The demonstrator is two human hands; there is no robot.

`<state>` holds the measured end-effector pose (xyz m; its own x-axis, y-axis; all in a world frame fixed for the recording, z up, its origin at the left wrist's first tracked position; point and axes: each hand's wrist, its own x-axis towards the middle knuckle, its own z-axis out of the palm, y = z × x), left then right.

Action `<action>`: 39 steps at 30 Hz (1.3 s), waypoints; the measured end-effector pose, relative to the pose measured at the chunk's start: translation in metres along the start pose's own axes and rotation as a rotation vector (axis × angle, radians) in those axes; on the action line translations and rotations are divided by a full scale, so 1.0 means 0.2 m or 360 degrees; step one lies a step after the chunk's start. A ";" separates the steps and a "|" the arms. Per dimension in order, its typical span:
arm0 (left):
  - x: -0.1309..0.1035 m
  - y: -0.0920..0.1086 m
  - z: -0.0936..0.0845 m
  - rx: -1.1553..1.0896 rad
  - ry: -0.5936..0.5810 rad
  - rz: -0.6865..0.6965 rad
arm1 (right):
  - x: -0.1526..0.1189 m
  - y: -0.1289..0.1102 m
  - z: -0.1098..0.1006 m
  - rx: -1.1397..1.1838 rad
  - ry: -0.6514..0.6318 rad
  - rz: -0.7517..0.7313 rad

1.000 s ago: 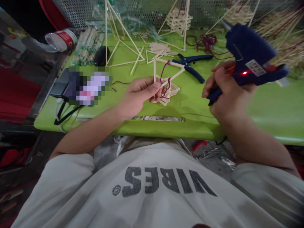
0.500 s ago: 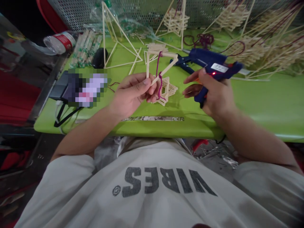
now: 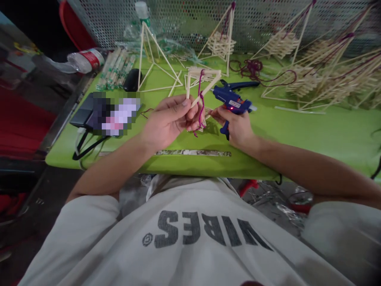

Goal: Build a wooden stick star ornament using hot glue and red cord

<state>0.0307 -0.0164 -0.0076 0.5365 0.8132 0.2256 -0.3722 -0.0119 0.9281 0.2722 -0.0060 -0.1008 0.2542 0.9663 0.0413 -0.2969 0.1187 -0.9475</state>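
Note:
My left hand pinches one corner of a triangle of pale wooden sticks, held up above the table. A purple yarn is looped over the triangle and dangles past my fingers. In my right hand is a blue glue gun, gripped by its handle with a red light glowing on its side. Its nozzle points left, close to the triangle's right-hand stick. Under my left fingers lies a stack of sticks, mostly hidden. Pliers with dark blue handles lie just behind the glue gun.
On the green table, stick pyramids with woven centres stand at back and right. A bare stick frame, wrapped stick bundles, a plastic bottle, a black mouse and a blurred phone are left. Yarn lies behind.
My right hand has brought the glue gun left, its nozzle now near the triangle. My left hand keeps its pinch on the triangle. The camera view has shifted slightly.

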 end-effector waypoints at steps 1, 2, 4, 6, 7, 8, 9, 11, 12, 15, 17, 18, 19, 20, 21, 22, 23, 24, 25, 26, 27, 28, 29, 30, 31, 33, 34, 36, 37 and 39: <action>0.00 0.00 0.00 0.0002 0.0007 0.0004 | 0.02 0.01 0.02 -0.0022 0.0011 -0.0004; 0.00 0.00 0.00 -0.0003 0.0013 0.0006 | 0.04 0.02 0.04 -0.0051 0.0008 -0.0007; 0.00 0.01 -0.01 -0.0027 0.0028 0.0010 | 0.06 0.02 0.07 -0.0109 -0.0029 -0.0010; 0.00 0.01 -0.01 -0.0039 0.0036 0.0004 | 0.08 0.00 0.05 -0.0173 -0.0058 -0.0013; 0.01 0.01 -0.01 -0.0041 0.0037 0.0003 | 0.09 -0.02 0.03 -0.0215 -0.0065 -0.0006; 0.01 0.02 -0.01 -0.0042 0.0030 0.0002 | 0.10 -0.03 0.00 -0.0263 -0.0071 0.0010; 0.01 0.02 -0.01 -0.0041 0.0015 0.0001 | 0.11 -0.05 -0.04 -0.0313 -0.0073 0.0026; 0.01 0.02 -0.01 -0.0043 -0.0018 0.0016 | 0.12 -0.09 -0.11 -0.0360 -0.0069 0.0041; 0.00 0.02 -0.01 -0.0045 -0.0030 0.0034 | 0.13 -0.12 -0.15 -0.0342 -0.0054 0.0028; 0.00 0.00 0.00 -0.0044 -0.0028 0.0092 | 0.16 -0.24 -0.19 -0.0236 0.0003 -0.0059; 0.01 -0.03 0.00 -0.0026 -0.0044 0.0131 | 0.15 -0.35 -0.17 -0.0136 -0.0016 -0.0087; 0.02 -0.04 0.00 -0.0009 -0.0054 0.0152 | 0.15 -0.41 -0.15 -0.0071 -0.0048 -0.0084; 0.02 -0.06 -0.01 0.0009 -0.0056 0.0180 | 0.14 -0.46 -0.12 -0.0019 -0.0071 -0.0088; 0.03 -0.08 -0.02 0.0031 -0.0054 0.0210 | 0.12 -0.51 -0.10 0.0017 -0.0079 -0.0108; 0.03 -0.09 -0.03 0.0054 -0.0040 0.0246 | 0.10 -0.54 -0.08 0.0019 -0.0113 -0.0125; 0.04 -0.11 -0.05 0.0086 -0.0021 0.0284 | 0.08 -0.56 -0.06 0.0006 -0.0140 -0.0157; 0.04 -0.12 -0.06 0.0132 -0.0003 0.0329 | 0.06 -0.56 -0.04 -0.0018 -0.0169 -0.0193; 0.04 -0.14 -0.08 0.0199 0.0007 0.0377 | 0.04 -0.55 -0.03 -0.0048 -0.0194 -0.0232; 0.04 -0.15 -0.09 0.0289 0.0018 0.0419 | 0.01 -0.54 -0.02 -0.0074 -0.0205 -0.0275; 0.04 -0.15 -0.10 0.0393 0.0037 0.0453 | -0.01 -0.51 -0.01 -0.0096 -0.0211 -0.0312; 0.04 -0.15 -0.11 0.0498 0.0063 0.0476 | -0.03 -0.48 -0.01 -0.0106 -0.0201 -0.0344; 0.03 -0.15 -0.11 0.0590 0.0092 0.0482 | -0.05 -0.46 0.00 -0.0105 -0.0183 -0.0372; 0.03 -0.15 -0.11 0.0662 0.0120 0.0480 | -0.07 -0.43 0.00 -0.0096 -0.0169 -0.0389; 0.02 -0.14 -0.10 0.0712 0.0139 0.0479 | -0.09 -0.41 0.01 -0.0080 -0.0159 -0.0402; 0.02 -0.13 -0.10 0.0743 0.0148 0.0482 | -0.11 -0.40 0.01 -0.0068 -0.0158 -0.0405; 0.01 -0.12 -0.09 0.0780 0.0136 0.0499 | -0.14 -0.38 0.01 -0.0074 -0.0177 -0.0404; 0.01 -0.11 -0.08 0.0795 0.0128 0.0503 | -0.15 -0.38 0.00 -0.0094 -0.0194 -0.0402; 0.00 -0.11 -0.07 0.0830 0.0135 0.0490 | -0.18 -0.38 0.00 -0.0124 -0.0210 -0.0396; 0.00 -0.11 -0.07 0.0850 0.0144 0.0473 | -0.20 -0.38 0.00 -0.0122 -0.0205 -0.0392; -0.01 -0.11 -0.07 0.0883 0.0156 0.0438 | -0.22 -0.38 0.00 -0.0090 -0.0187 -0.0361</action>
<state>0.0277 -0.0098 -0.0334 0.3951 0.7865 0.4747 -0.0241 -0.5077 0.8612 0.2843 -0.0572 -0.0304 0.1987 0.9367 0.2884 -0.1917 0.3258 -0.9258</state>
